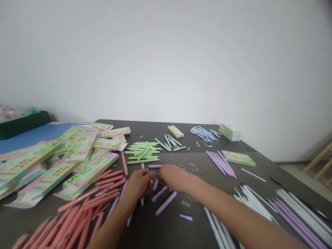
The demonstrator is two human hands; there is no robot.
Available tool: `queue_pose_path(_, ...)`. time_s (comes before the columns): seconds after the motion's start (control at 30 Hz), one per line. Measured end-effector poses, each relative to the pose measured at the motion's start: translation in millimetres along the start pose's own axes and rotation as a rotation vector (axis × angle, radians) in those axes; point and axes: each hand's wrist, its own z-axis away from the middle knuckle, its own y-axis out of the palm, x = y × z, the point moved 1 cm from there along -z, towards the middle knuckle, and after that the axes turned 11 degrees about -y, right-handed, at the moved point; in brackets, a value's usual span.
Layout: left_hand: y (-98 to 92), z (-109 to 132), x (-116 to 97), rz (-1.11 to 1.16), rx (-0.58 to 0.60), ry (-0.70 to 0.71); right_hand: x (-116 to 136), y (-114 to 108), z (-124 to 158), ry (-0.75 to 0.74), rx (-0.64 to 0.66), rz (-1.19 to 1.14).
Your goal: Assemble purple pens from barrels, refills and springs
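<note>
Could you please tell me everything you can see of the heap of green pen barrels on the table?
The heap of green pen barrels lies on the dark grey table, beyond both hands and apart from them. It holds slim, pale green sticks of what looks like plastic, lying flat, mostly side by side, a few crossed on top. Flat printed boxes lie close on one side and darker teal barrels on the other. Whether these touch the heap cannot be told.

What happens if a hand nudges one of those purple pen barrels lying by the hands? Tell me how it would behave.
The purple pen barrels look round and slim, so a nudge would probably roll them across the flat dark table. They seem stiff, hollow plastic, likely light. Loose small parts nearby could scatter if the left hand or right hand sweeps through.
</note>
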Motion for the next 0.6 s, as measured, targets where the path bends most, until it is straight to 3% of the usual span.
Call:
queue_pose_path(0.13,-0.9,-1,1,0.061,0.006,0.04,-1,5,-3,-0.004,-0.052,-0.037)
queue_pose_path(0.27,-0.4,-1,0,0.147,0.04,0.083,-2,1,2,0.031,-0.184,-0.121)
queue_pose_path(0.47,7.0,8,-7,0.258,0.261,0.121,9,-19,41,0.199,-0.574,-0.334)
queue_pose_path(0.6,16.7,33,-14,0.321,0.412,0.155,19,-20,76,0.261,-0.948,-0.91)
